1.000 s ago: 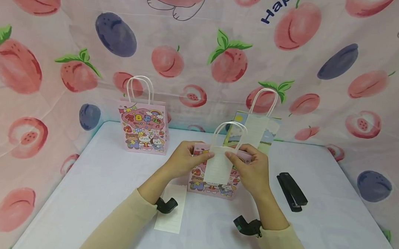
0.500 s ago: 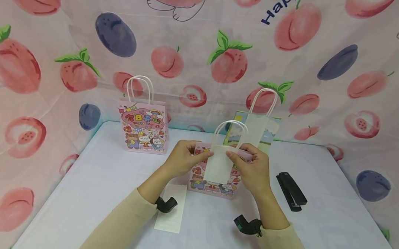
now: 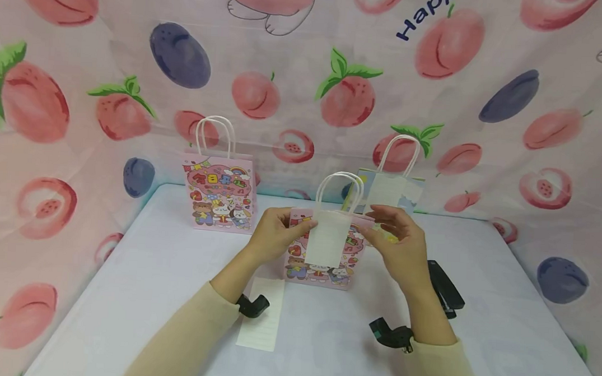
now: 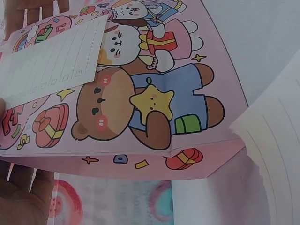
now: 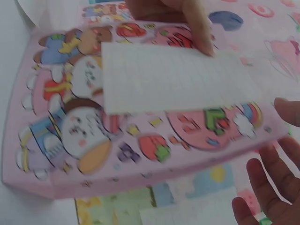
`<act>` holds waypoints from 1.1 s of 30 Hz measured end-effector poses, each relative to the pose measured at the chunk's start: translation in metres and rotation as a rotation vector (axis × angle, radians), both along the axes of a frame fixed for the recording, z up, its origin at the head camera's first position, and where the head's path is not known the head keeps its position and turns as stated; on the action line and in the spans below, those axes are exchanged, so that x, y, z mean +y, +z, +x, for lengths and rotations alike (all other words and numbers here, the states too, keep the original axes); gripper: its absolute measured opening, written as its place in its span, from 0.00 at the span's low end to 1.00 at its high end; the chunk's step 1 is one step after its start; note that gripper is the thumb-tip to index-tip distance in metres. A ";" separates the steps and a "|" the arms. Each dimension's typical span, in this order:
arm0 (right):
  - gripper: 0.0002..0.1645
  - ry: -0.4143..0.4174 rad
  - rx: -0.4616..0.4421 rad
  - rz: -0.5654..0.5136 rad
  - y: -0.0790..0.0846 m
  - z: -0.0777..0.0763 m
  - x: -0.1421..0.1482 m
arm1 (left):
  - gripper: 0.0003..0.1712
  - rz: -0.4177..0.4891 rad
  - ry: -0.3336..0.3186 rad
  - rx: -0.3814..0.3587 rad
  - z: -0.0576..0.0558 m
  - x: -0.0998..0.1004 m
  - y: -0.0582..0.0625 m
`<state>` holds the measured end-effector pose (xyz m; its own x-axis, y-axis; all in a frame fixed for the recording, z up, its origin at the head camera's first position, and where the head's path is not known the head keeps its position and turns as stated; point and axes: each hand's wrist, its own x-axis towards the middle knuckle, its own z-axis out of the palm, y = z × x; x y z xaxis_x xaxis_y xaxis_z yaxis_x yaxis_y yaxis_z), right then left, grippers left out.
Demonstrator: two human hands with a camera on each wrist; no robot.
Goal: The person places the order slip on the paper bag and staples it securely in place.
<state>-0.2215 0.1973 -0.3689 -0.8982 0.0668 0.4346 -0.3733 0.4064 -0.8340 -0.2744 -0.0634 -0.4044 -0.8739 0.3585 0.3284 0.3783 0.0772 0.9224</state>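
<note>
A pink paper gift bag (image 3: 294,270) with cartoon animals and white twisted handles is held up mid-table. A white lined paper slip (image 3: 325,240) lies against its front, below the handles. My left hand (image 3: 272,235) pinches slip and bag together at the left, thumb in front, fingers (image 4: 28,192) behind. At the bag's right edge is my right hand (image 3: 403,247); in the right wrist view its thumb (image 5: 287,111) and spread fingers (image 5: 267,183) stand apart, with no grip on the bag.
Another pink bag (image 3: 220,198) stands at the back left. A landscape-print bag (image 3: 412,193) with a white slip stands at the back right. A black stapler (image 3: 445,289) lies right of my right hand, partly hidden. Another lined slip (image 3: 262,326) lies under my left wrist.
My right hand has let go of the bag and slip and moved to the right, its fingers spreading. The bag has risen slightly, still in my left hand.
</note>
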 end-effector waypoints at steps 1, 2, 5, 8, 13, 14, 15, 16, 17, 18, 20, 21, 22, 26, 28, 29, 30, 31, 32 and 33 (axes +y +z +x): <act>0.22 -0.017 0.006 0.004 0.002 0.001 0.005 | 0.11 0.002 -0.003 -0.002 -0.001 0.001 -0.001; 0.21 -0.034 0.006 0.010 0.004 0.001 0.009 | 0.11 0.003 -0.007 -0.008 -0.002 0.001 -0.001; 0.20 -0.103 -0.005 0.063 0.008 0.005 0.024 | 0.12 0.003 -0.016 -0.023 -0.003 0.003 -0.002; 0.22 -0.154 -0.042 0.150 0.010 0.007 0.040 | 0.12 -0.003 -0.002 -0.018 -0.003 0.004 -0.002; 0.27 -0.166 -0.145 0.329 0.011 0.012 0.069 | 0.12 -0.013 0.016 -0.002 -0.003 0.004 -0.001; 0.28 -0.164 -0.174 0.368 0.011 0.013 0.075 | 0.12 -0.015 0.018 0.000 -0.003 0.004 -0.001; 0.29 -0.158 -0.205 0.398 0.010 0.014 0.082 | 0.12 -0.016 0.019 -0.001 -0.003 0.004 -0.001; 0.30 -0.155 -0.231 0.429 0.007 0.014 0.089 | 0.12 -0.017 0.018 0.000 -0.003 0.004 -0.001; 0.31 -0.151 -0.253 0.461 0.005 0.015 0.096 | 0.12 -0.019 0.017 -0.003 -0.003 0.004 -0.002; 0.32 -0.147 -0.272 0.493 0.003 0.016 0.104 | 0.13 -0.020 0.017 -0.005 -0.003 0.004 -0.002; 0.33 -0.141 -0.319 0.544 -0.003 0.017 0.118 | 0.13 -0.017 0.011 -0.012 -0.003 0.004 -0.002; 0.33 -0.135 -0.336 0.563 -0.006 0.018 0.125 | 0.13 -0.018 0.009 -0.015 -0.003 0.003 -0.002; 0.34 -0.130 -0.356 0.582 -0.009 0.019 0.132 | 0.13 -0.017 0.006 -0.016 -0.002 0.003 -0.002; 0.36 -0.117 -0.447 0.644 -0.017 0.023 0.154 | 0.14 -0.018 0.007 -0.015 -0.001 0.002 0.000; 0.37 -0.110 -0.472 0.660 -0.020 0.025 0.161 | 0.15 -0.023 0.012 -0.012 -0.001 0.001 -0.001; 0.37 -0.108 -0.481 0.671 -0.021 0.026 0.164 | 0.15 -0.025 0.015 -0.011 -0.001 0.001 -0.001; 0.37 -0.103 -0.492 0.677 -0.022 0.026 0.167 | 0.15 -0.027 0.019 -0.010 -0.001 0.000 -0.001; 0.37 -0.101 -0.504 0.682 -0.022 0.027 0.169 | 0.15 -0.027 0.020 -0.011 -0.001 0.000 -0.001; 0.37 -0.095 -0.516 0.687 -0.022 0.027 0.170 | 0.15 -0.026 0.022 -0.011 -0.001 -0.001 -0.001; 0.37 -0.087 -0.534 0.689 -0.022 0.026 0.172 | 0.15 -0.024 0.023 -0.013 0.000 -0.001 -0.001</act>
